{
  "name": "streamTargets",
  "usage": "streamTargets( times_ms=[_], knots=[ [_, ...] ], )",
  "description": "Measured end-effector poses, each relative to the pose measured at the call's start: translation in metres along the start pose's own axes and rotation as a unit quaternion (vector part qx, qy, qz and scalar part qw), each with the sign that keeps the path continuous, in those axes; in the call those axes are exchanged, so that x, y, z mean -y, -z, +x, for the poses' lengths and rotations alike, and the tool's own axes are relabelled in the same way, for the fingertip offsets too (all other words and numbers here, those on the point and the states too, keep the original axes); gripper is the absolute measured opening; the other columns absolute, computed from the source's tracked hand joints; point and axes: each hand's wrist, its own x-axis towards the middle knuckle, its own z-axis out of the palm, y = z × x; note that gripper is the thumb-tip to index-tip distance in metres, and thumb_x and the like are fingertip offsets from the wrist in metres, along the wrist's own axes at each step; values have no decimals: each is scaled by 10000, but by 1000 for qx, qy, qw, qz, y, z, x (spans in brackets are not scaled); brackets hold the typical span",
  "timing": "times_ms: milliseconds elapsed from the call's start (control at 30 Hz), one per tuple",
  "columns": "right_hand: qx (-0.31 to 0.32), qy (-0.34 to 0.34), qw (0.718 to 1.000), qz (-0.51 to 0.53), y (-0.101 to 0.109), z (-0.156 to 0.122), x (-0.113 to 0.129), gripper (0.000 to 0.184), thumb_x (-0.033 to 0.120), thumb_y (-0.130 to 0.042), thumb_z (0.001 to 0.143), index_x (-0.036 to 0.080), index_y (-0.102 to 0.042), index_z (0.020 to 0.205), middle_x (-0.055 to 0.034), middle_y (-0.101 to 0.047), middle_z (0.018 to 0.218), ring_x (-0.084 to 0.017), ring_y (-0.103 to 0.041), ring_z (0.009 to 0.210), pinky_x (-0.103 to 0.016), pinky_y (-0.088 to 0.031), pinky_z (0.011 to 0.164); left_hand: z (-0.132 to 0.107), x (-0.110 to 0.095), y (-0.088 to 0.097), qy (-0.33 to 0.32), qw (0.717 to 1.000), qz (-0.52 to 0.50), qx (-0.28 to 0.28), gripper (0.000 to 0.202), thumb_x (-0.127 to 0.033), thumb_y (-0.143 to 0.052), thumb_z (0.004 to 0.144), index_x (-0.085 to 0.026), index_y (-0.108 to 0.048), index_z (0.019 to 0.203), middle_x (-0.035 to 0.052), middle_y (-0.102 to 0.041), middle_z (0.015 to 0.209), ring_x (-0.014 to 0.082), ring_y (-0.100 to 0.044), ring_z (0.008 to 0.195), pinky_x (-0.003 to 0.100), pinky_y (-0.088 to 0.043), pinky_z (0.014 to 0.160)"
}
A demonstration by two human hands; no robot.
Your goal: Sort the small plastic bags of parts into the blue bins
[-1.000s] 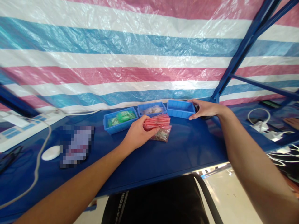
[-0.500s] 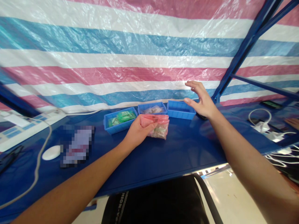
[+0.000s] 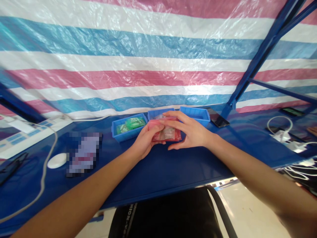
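My left hand (image 3: 144, 140) is closed on the left side of some red-tinted plastic bags (image 3: 170, 135), thumb on top and fingers beneath. Small packed contents show through the plastic, too blurred to name. At the bags' right side is my right hand (image 3: 194, 132), thumb and fingers spread, fingers reaching over the upper edge; a firm grip does not show. Behind the hands stand three blue bins: the left bin (image 3: 130, 134) contains green packets (image 3: 135, 123), the middle bin (image 3: 152, 113) is partly hidden, and the right bin (image 3: 198, 110) stands beyond my right hand.
On the blue table (image 3: 158, 175), a dark phone (image 3: 219, 118) lies right of the bins. To the left are a pixelated item (image 3: 84, 153), a white disc (image 3: 57, 160), a power strip (image 3: 34, 132) and a cable (image 3: 42, 180). A white charger (image 3: 281, 135) and another person's hand (image 3: 312, 130) are at right.
My right hand has come down and left from above the right bin to the bags. The bags in my left hand are raised slightly and tilted. The phone's body is now uncovered.
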Motion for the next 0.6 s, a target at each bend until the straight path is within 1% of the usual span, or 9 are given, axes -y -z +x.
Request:
streamTargets(
  times_ms=[67,133,233,300,400,467,533,600],
  knots=[
    [11,13,1000,-18,1,-2,-1,842,547,-848,848,379,-485,1588,-121,-524,1582,-397,-519,1452,-619,-468,1203,1,0,2,10,1000,-2,15,393,-379,-822,856,-153,-728,1164,59,-756,927,156,-693,705,235,-594,555],
    [16,19,999,-29,3,-2,0,730,480,-824,882,365,-534,1542,-117,-586,1513,-376,-572,1397,-594,-502,1175,2,1,3,22,999,-5,27,365,-358,-828,853,-144,-732,1133,57,-748,893,148,-681,681,233,-591,561],
    [15,-3,999,-31,3,-3,6,660,354,-808,878,325,-563,1490,-119,-605,1481,-360,-584,1382,-558,-529,1155,3,0,5,32,999,-19,27,341,-339,-839,849,-146,-744,1115,51,-748,887,145,-685,699,230,-601,582],
    [8,-25,999,-33,2,-5,11,637,292,-802,859,292,-573,1453,-129,-621,1446,-353,-600,1358,-537,-546,1136,4,-1,5,40,998,-27,33,358,-350,-834,863,-146,-749,1144,67,-763,944,159,-711,764,240,-627,632],
    [-2,-60,997,-54,2,-14,18,578,286,-796,867,256,-589,1406,-142,-642,1400,-346,-632,1303,-524,-562,1107,3,1,4,50,997,-14,63,433,-406,-812,901,-141,-730,1233,114,-773,1102,198,-748,898,277,-663,723],
    [13,-82,993,-86,6,-22,25,503,295,-758,918,238,-604,1393,-145,-650,1394,-341,-642,1284,-515,-572,1087,4,4,3,43,996,4,78,490,-469,-774,936,-149,-701,1299,136,-762,1188,229,-757,968,324,-679,770],
    [33,-101,985,-133,12,-32,34,447,309,-722,961,240,-623,1391,-137,-650,1412,-339,-645,1273,-501,-586,1058,5,9,4,22,997,28,68,534,-536,-716,970,-171,-666,1357,139,-751,1224,244,-759,992,369,-686,792],
    [40,-136,970,-200,17,-42,44,425,294,-711,969,253,-645,1387,-134,-637,1444,-352,-633,1280,-499,-591,1035,7,15,6,-22,996,84,33,509,-555,-694,980,-182,-674,1326,129,-743,1231,233,-753,973,347,-675,760]
  ],
)
